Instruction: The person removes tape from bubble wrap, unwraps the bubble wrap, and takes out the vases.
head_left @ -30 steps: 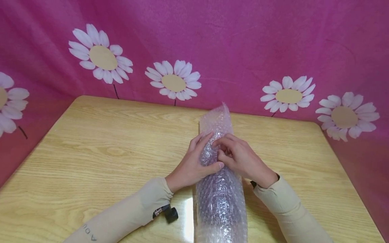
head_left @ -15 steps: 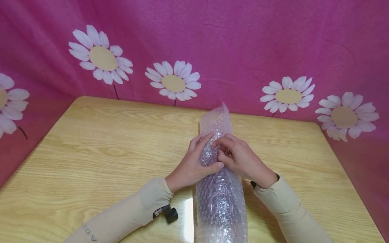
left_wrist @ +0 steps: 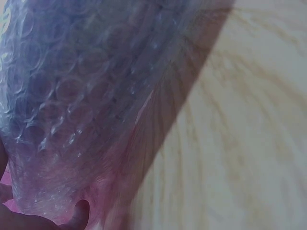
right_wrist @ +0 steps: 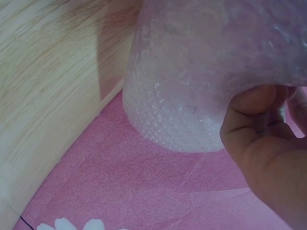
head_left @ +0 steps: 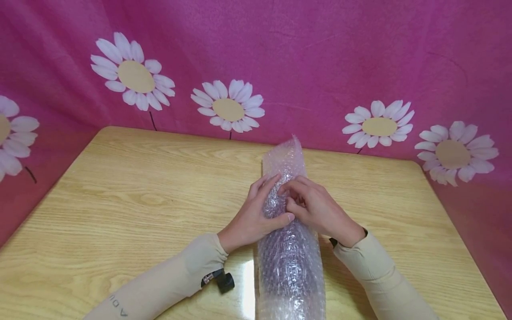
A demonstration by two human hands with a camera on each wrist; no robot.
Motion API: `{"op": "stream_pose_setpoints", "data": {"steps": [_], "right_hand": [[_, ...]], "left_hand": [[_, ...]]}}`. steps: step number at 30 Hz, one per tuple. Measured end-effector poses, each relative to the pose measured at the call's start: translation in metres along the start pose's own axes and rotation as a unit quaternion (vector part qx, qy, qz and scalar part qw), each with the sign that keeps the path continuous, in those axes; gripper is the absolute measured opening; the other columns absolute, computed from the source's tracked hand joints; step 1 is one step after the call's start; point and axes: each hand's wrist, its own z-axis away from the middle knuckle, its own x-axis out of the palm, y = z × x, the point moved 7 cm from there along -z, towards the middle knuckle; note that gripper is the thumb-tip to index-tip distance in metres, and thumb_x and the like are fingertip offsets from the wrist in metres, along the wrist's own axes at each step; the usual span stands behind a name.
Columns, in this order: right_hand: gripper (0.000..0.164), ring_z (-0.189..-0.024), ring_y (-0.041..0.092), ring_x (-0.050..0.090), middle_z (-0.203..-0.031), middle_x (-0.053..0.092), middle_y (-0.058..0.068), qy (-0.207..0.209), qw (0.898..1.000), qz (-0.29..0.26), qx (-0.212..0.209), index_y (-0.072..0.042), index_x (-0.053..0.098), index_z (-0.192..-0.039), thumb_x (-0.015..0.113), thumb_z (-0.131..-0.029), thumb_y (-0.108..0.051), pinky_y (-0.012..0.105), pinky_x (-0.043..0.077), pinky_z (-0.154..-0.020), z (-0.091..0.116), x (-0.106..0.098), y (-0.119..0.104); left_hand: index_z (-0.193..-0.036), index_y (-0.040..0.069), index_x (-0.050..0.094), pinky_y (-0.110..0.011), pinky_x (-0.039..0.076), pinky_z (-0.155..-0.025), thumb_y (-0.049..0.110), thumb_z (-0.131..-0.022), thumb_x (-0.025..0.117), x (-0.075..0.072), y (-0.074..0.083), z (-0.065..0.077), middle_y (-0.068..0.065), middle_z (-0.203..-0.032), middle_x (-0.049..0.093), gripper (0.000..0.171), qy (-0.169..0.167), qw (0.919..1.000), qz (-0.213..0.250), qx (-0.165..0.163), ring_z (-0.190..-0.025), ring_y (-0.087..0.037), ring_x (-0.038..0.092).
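A long bundle of clear bubble wrap point(head_left: 291, 262) lies lengthwise on the wooden table, with something purplish-blue showing dimly through it. My left hand point(head_left: 254, 218) rests on its left side, thumb and index finger spread and fairly straight against the plastic. From the right, my right hand point(head_left: 322, 206) bends over the top with curled fingers and pinches the film between thumb and index finger. The left wrist view shows the bubbled side of the bubble wrap point(left_wrist: 62, 86) close up. In the right wrist view, the thumb of the right hand point(right_wrist: 268, 143) presses against the plastic.
The pale wooden table point(head_left: 152, 191) extends to both sides of the bundle. Behind it hangs a magenta cloth point(head_left: 308, 58) printed with white daisies. A small black device point(head_left: 224, 281) is strapped at the left wrist.
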Motion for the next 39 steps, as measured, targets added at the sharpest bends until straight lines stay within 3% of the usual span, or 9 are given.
{"op": "stream_pose_setpoints", "data": {"steps": [39], "right_hand": [[0.026, -0.078, 0.010, 0.053, -0.095, 0.063, 0.001, -0.008, 1.000, 0.003, 0.005, -0.011, 0.071, -0.113, 0.062, -0.090, -0.002, 0.022, 0.048, -0.066, -0.0005, 0.0010, 0.0012]], "left_hand": [[-0.162, 0.049, 0.018, -0.070, 0.032, -0.121, 0.048, -0.088, 0.076, 0.0001, -0.0006, -0.0006, -0.003, -0.175, 0.006, 0.094, 0.002, 0.9999, -0.009, 0.004, -0.157, -0.039, 0.028]]}}
